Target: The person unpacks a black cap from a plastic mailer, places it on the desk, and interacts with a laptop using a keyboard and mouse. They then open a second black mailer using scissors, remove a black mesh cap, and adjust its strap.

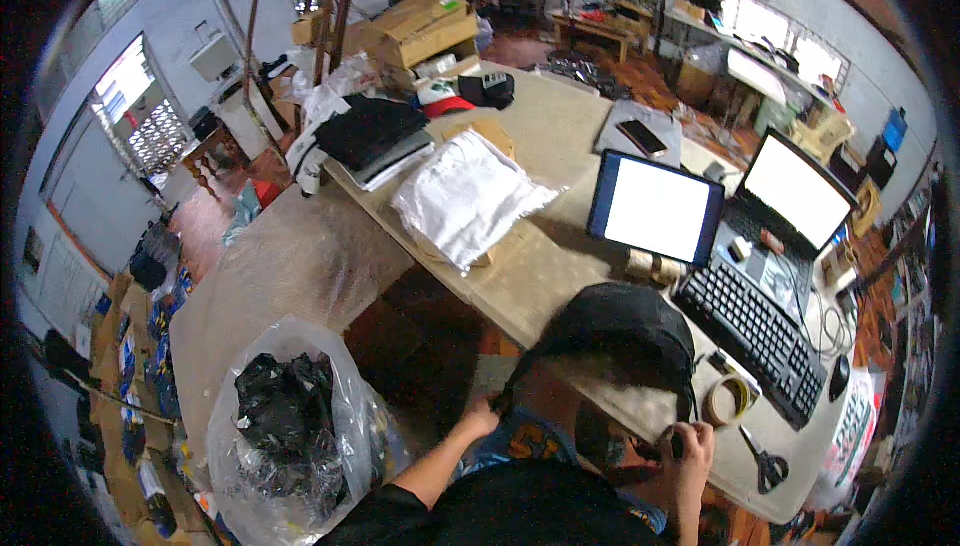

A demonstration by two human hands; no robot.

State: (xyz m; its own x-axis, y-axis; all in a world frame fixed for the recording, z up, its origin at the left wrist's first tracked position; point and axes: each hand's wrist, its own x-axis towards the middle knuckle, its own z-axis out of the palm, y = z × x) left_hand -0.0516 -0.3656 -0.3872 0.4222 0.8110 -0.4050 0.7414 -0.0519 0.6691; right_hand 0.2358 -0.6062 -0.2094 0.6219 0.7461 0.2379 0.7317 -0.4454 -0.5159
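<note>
A soft black piece, thin like cloth or plastic film (625,321), arches over the near edge of the table between my hands. Its kind is hard to make out. My left hand (484,416) is closed on one narrow end of it, low and to the left. At the opposite end, my right hand (690,442) pinches the other narrow strip, beside a roll of tape (728,400). Scissors with black handles (768,466) lie to the right of that hand. Beyond the black piece stands a tablet (655,208) with a bright screen.
A keyboard (755,336), a mouse (840,377) and a laptop (800,191) occupy the table's right side. Folded white garments in clear plastic (470,196) lie left of the tablet, near black garments (372,133). A clear bag of black plastic scraps (350,386) stands at lower left.
</note>
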